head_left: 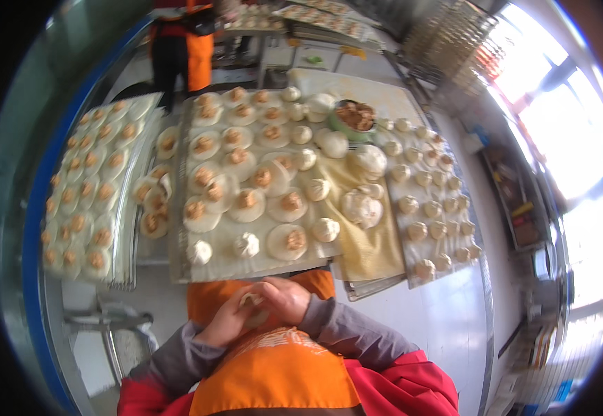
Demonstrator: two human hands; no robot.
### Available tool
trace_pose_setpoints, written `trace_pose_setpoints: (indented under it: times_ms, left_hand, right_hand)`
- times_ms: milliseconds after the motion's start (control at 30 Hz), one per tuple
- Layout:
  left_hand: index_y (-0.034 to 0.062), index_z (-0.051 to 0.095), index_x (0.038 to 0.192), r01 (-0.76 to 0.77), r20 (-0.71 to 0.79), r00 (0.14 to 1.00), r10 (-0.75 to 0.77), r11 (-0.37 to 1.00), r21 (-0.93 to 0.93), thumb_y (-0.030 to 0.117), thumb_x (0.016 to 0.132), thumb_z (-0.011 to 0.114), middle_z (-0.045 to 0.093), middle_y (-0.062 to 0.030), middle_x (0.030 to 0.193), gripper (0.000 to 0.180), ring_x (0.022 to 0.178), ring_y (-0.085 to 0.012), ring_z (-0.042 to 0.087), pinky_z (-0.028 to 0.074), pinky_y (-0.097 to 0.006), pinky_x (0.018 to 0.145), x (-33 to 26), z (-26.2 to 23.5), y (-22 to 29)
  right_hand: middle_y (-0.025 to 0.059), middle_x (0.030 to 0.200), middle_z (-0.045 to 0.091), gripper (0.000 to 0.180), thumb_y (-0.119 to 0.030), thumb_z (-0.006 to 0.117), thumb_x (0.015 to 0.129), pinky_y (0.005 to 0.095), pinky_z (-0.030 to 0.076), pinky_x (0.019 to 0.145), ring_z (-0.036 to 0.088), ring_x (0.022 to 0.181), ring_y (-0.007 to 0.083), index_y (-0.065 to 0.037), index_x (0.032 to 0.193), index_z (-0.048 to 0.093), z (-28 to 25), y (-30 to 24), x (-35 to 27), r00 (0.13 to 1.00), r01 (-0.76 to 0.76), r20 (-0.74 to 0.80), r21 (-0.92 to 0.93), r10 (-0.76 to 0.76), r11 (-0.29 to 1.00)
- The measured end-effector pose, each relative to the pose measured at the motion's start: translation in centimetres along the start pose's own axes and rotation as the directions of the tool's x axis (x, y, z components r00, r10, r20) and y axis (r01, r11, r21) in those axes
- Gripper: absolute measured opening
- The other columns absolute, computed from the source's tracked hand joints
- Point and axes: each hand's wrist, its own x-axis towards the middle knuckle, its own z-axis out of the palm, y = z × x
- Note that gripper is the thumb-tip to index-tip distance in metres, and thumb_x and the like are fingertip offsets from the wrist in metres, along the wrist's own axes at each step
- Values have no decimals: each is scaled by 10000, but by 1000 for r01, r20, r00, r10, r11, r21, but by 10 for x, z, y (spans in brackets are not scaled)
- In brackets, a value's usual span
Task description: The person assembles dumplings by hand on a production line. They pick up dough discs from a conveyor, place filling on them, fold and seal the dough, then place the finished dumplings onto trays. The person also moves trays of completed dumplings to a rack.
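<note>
Close to my orange apron, my left hand [229, 319] cups a small piece of pale dough [250, 299], probably a bun. My right hand [285, 298] curls over the same dough from the other side, hiding most of it. Just beyond my hands lies a lined tray [239, 266] bearing flat round wrappers [278, 244] topped with orange-brown filling. Pleated buns [246, 245] sit along its near edge and up its right side.
Left of the tray stand stacked trays of filled wrappers [96, 259]. To the right are a yellow cloth [367, 258] with larger dough lumps [362, 209], a green bowl of filling [354, 116] and another tray of buns [418, 231]. Beyond, a person in an orange apron [201, 59] stands.
</note>
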Motion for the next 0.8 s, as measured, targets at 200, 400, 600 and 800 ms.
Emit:
trace_pose_setpoints:
  times_ms: [200,400,600,800]
  left_hand:
    - [31,530,1315,56,162,984,-75,991,123,81,1031,505,606,-49,1202,290,1111,-147,585,472,-282,964,8,-15,3]
    - [32,510,1366,146,71,988,-136,977,-153,29,1010,503,595,-57,1238,356,1146,-159,573,467,-277,979,9,-6,10]
    - [19,500,1378,-246,31,968,248,924,293,9,1004,478,599,-108,1268,375,1176,-207,581,455,-326,1016,5,7,3]
    - [-2,484,1374,-276,181,958,223,892,359,17,983,508,606,-147,1267,393,1182,-222,581,433,-323,1038,16,-4,1]
  right_hand:
    - [135,958,592,238,-98,638,834,423,534,781,624,901,351,-44,1057,576,5,4,-5,989,92,127,-102,-79,990]
    - [143,948,597,238,-117,652,822,428,535,770,628,885,360,-40,1037,585,11,7,-10,992,-126,4,-31,126,992]
    - [130,955,614,302,-96,655,807,400,532,777,628,891,328,-54,1104,616,0,3,-6,997,-66,-32,51,67,997]
    - [103,890,623,182,-92,721,813,396,527,707,646,816,307,-65,963,621,-3,-1,-3,999,-19,30,-61,21,998]
